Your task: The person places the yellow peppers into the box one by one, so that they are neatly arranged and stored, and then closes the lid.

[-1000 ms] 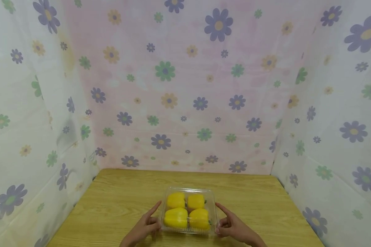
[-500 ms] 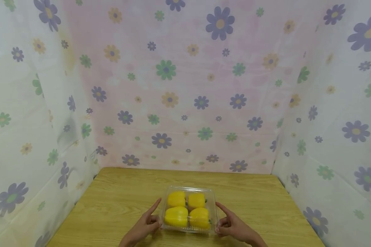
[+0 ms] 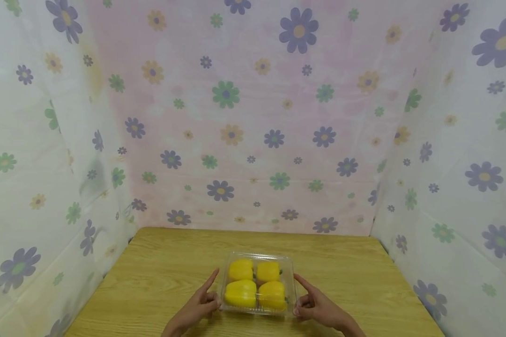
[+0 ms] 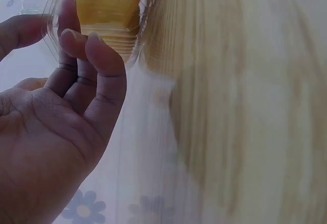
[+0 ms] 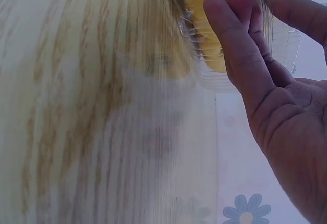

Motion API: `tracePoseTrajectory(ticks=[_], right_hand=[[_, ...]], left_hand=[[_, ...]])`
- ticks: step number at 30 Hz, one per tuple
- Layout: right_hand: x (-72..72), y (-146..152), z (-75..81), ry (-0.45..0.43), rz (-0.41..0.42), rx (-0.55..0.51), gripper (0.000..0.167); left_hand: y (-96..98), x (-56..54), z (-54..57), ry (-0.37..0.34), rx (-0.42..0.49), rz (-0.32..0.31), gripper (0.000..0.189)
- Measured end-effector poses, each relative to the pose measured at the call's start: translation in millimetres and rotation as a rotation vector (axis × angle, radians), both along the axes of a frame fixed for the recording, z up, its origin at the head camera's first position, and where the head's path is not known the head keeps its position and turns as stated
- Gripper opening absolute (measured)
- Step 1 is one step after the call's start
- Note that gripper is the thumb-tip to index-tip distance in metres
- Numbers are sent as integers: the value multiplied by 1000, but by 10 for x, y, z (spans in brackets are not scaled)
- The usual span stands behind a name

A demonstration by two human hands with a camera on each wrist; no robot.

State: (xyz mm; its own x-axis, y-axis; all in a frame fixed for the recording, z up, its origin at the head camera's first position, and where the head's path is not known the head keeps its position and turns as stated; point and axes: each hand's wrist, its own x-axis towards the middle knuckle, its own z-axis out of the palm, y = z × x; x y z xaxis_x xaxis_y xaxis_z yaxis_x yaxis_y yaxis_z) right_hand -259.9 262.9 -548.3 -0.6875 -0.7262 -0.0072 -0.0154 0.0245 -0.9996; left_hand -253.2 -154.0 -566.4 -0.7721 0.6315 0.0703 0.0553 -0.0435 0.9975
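A clear plastic clamshell box point(image 3: 261, 256) with several yellow bell peppers point(image 3: 241, 294) inside is near the front of the table, its lid down. The peppers lie on their sides in two rows, and green stems show. At the box's left side, my left hand point(image 3: 197, 305) pinches the rim between thumb and fingers, with the index finger stretched forward along the side. My right hand point(image 3: 322, 309) grips the opposite rim in a mirrored way. Both wrist views show the thumb on one face of the plastic edge and curled fingertips on the other.
The box is over a wood-grain table point(image 3: 173, 252). Flower-printed cloth point(image 3: 253, 112) hangs behind the table and along its left and right sides.
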Motion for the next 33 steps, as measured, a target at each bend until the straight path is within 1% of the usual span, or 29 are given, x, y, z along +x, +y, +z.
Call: tracePoseTrajectory(ticks=[6, 11, 15, 21, 26, 33], right_hand=[[-1, 20, -12, 2, -3, -2, 95], [17, 39, -29, -28, 14, -20, 95], [35, 58, -37, -57, 21, -31, 94], [51, 51, -35, -65, 21, -24, 91], [51, 22, -16, -46, 21, -21, 91], [55, 2, -20, -52, 19, -31, 92]], left_hand=[[0, -23, -22, -2, -6, -16, 89], [3, -32, -31, -14, -10, -15, 88], [10, -30, -29, -15, -13, -4, 87], [7, -1, -2, -8, -27, 24, 85], [3, 34, 33, 21, -45, 68, 91], [16, 47, 49, 28, -45, 78, 99]])
